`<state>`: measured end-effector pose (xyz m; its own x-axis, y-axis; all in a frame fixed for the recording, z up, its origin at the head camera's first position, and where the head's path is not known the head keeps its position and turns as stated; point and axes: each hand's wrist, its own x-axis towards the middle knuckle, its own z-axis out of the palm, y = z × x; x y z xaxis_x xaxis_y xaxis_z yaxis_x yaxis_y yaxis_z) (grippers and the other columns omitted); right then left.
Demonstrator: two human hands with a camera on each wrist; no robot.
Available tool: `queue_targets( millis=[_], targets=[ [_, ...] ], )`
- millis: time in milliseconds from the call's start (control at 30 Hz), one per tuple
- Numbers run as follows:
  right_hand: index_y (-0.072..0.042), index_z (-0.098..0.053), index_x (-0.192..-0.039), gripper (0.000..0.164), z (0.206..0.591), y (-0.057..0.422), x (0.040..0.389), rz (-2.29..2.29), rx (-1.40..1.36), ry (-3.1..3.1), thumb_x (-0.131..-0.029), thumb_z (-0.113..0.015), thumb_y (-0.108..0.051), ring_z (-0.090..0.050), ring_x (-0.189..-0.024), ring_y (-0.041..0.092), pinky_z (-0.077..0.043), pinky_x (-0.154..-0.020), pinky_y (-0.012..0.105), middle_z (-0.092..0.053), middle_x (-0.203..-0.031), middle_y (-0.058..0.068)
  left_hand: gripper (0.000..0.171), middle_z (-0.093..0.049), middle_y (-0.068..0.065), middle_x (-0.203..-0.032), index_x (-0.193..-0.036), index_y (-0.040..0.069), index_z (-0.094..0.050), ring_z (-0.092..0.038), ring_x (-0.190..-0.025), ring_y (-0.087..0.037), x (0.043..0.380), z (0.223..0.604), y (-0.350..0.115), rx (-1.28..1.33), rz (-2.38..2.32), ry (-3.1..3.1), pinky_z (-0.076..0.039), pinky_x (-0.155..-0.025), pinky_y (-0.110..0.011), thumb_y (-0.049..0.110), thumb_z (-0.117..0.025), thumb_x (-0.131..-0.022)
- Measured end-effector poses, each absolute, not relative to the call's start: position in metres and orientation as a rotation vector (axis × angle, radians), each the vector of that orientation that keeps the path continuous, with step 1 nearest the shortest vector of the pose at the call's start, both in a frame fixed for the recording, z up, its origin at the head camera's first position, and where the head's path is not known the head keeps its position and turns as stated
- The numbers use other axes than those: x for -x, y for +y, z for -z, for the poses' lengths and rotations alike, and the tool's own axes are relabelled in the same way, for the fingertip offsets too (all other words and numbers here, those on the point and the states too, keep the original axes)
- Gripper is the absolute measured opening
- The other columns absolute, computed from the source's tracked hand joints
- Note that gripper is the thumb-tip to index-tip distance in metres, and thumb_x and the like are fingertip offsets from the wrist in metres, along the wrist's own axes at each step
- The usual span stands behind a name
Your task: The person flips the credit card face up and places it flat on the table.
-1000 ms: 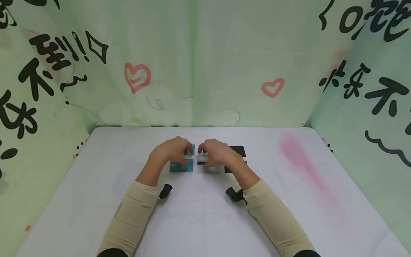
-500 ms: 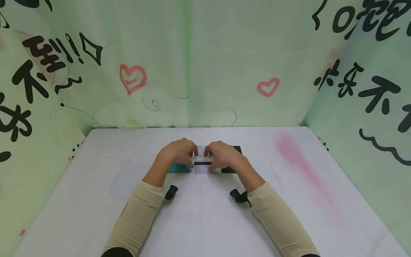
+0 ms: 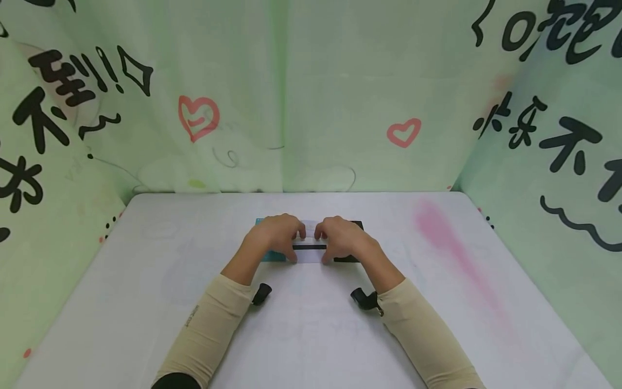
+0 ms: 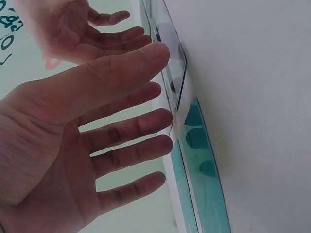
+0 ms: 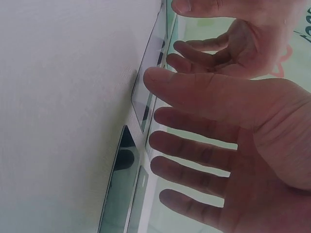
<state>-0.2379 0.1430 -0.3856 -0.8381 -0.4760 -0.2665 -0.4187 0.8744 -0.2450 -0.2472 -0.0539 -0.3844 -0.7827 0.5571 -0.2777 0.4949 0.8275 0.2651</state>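
Note:
Several flat glossy cards lie in two rows on the white table. In the head view, a pale card with a black stripe [image 3: 309, 257] is in the middle front, with another pale card [image 3: 310, 228] behind it. My left hand [image 3: 279, 233] hovers at their left ends, thumb by the front card and fingers by the rear one. At the right ends, my right hand [image 3: 342, 237] mirrors it. Both wrist views show straight, spread fingers with nothing held. My left hand partly covers a front teal card [image 3: 274, 257] and rear teal card [image 3: 259, 221]. Dark cards [image 3: 346, 259] lie partly under my right hand.
The white table [image 3: 311, 335] reaches back to a pale green curtain [image 3: 335, 108] with black writing and red hearts. A pink smear [image 3: 452, 243] marks the table at right. Black wrist cameras [image 3: 262, 294] jut inward from both forearms.
My left hand has moved right, off the teal cards' right ends to the pale cards. My right hand has shifted right, uncovering more of the pale cards. The head view has turned slightly.

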Motion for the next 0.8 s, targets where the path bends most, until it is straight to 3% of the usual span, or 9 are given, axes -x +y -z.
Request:
queue_targets(
  millis=[233,800],
  targets=[
    [-0.008,-0.073,-0.12,0.05,0.3867,0.1425,0.2362,0.267,0.689,2.71,-0.075,-0.093,-0.018,-0.063,-0.098,0.021,-0.055,-0.086,0.04,-0.069,-0.111,0.009,0.054,-0.067,0.0,-0.105,-0.124,0.016,-0.073,-0.062,-0.093,-0.017,0.2474,0.387,-0.05,-0.762,-0.226,2.643,-0.055,-0.086,-0.039,0.028,-0.094,-0.076],
    [-0.008,-0.071,-0.112,0.042,0.3863,0.1387,0.2367,0.28,0.638,2.692,-0.075,-0.091,-0.014,-0.061,-0.089,0.018,-0.054,-0.081,0.037,-0.067,-0.099,0.003,0.046,-0.066,0.003,-0.099,-0.115,0.017,-0.074,-0.06,-0.089,-0.016,0.2454,0.3908,-0.0452,-0.766,-0.17,2.674,-0.054,-0.079,-0.035,0.026,-0.094,-0.076]
  ],
)
